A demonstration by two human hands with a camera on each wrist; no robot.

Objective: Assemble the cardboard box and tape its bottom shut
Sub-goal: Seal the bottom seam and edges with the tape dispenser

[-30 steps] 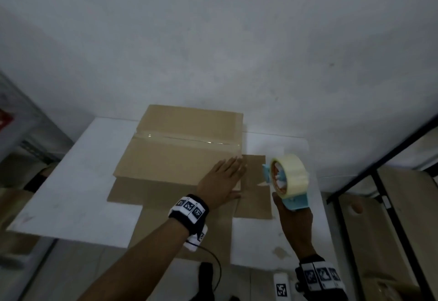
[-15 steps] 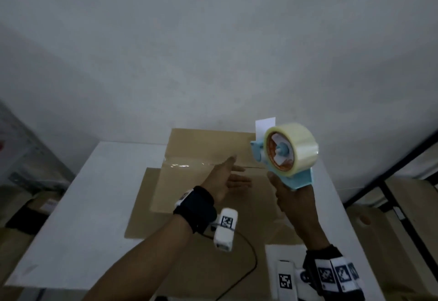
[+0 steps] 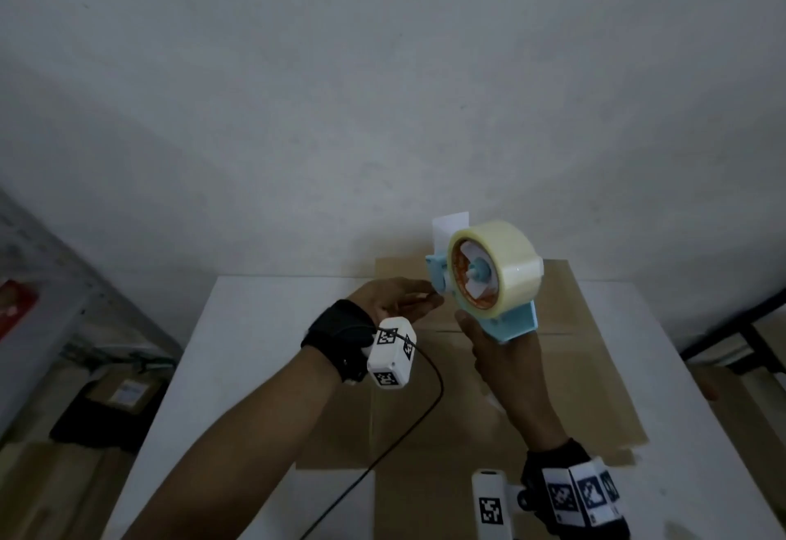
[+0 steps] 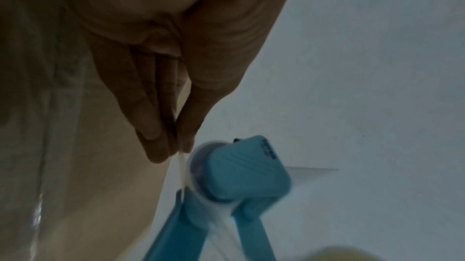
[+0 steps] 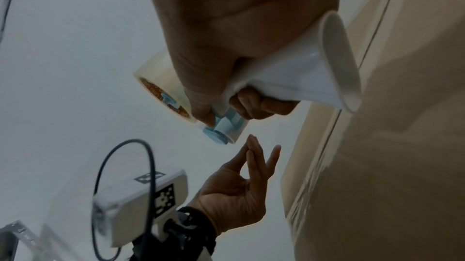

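**Left hand comes up to the tape end**

Since the earlier frames the left hand (image 3: 393,299) has lifted off the box (image 3: 510,390) and risen to the front of the dispenser (image 3: 485,284), which the right hand (image 3: 506,352) has raised and brought closer to the head camera.

Nearest, the right hand's grip is wrapped round the white handle (image 5: 297,70) — fingers curled under it, thumb along the blue frame. The roll (image 3: 506,267) sits upright above that hand, its orange core facing left.

Just beyond, the left hand's fingertips (image 4: 163,146) and thumb are closed in a narrow grip on a thin pale strip of tape (image 4: 182,166) at the dispenser's roller — the strip shows clearly only in the left wrist view.

Below both hands the box lies flattened on the white bench (image 3: 255,348), a shiny strip of tape across its far part. Behind the bench stands a plain grey wall (image 3: 383,93).
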